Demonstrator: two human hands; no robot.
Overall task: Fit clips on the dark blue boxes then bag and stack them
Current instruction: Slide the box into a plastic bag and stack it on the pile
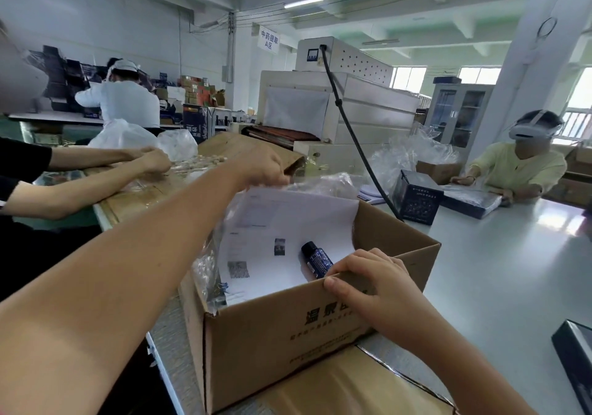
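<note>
My left hand (262, 167) pinches crinkly clear plastic bag (323, 182) at far edge of open corrugated carton (288, 325); my right hand (368, 281) grips carton's near rim. Inside: white printed sheets (288, 222), small dark blue bottle (315, 259) lying on them. Dark blue box (416, 198), cube-shaped, stands on glossy pale worktop (512, 270) beyond carton, black cable (352, 132) crossing in front

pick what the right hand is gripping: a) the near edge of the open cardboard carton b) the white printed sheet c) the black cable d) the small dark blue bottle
a: the right hand curls over the near edge of the cardboard carton, with the small dark blue bottle lying just beyond its fingers on the white sheet.
</note>
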